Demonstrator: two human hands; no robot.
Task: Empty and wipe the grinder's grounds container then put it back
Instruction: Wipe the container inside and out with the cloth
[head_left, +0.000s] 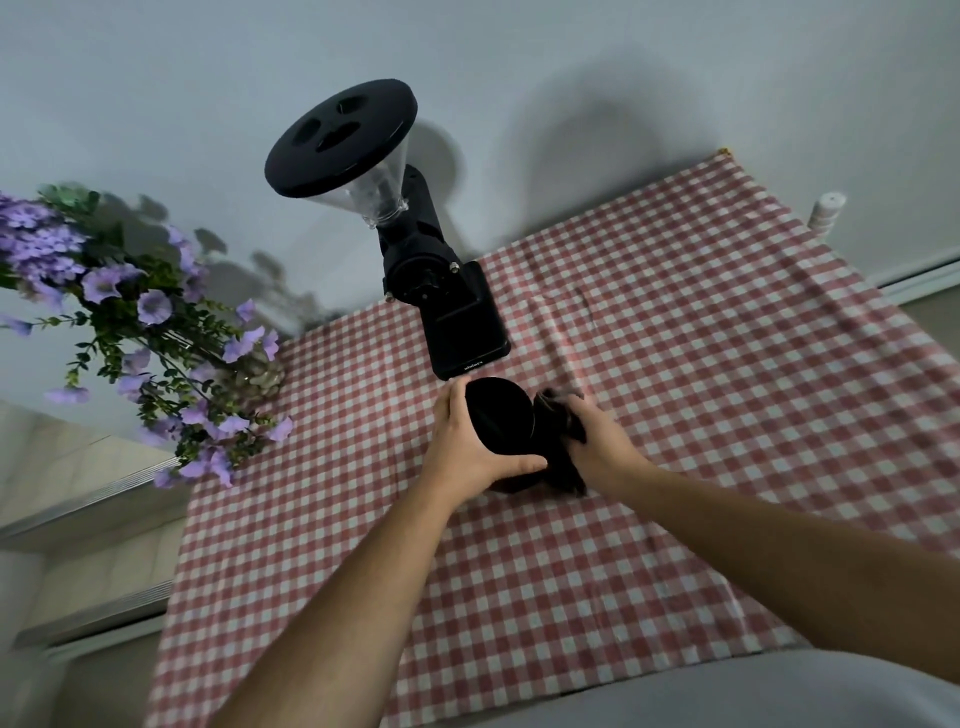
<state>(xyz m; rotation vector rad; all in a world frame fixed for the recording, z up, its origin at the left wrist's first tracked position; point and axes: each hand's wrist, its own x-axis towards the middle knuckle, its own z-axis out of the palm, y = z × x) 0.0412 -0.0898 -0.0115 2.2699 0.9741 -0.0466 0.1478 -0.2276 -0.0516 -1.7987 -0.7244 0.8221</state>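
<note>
The black grounds container (500, 419) is a round cup, held just above the checked tablecloth in front of the grinder. My left hand (465, 447) wraps around its left side, thumb across the lower wall. My right hand (597, 439) is closed on a dark cloth (558, 447) pressed against the container's right side. The black coffee grinder (441, 291) stands behind, with a clear hopper and round black lid (343, 136). Its base slot faces the container and holds nothing.
A red-and-white checked cloth (675, 364) covers the table. A vase of purple flowers (156, 332) stands at the left edge. A small white bottle (827, 215) sits beyond the table's far right corner, near the wall.
</note>
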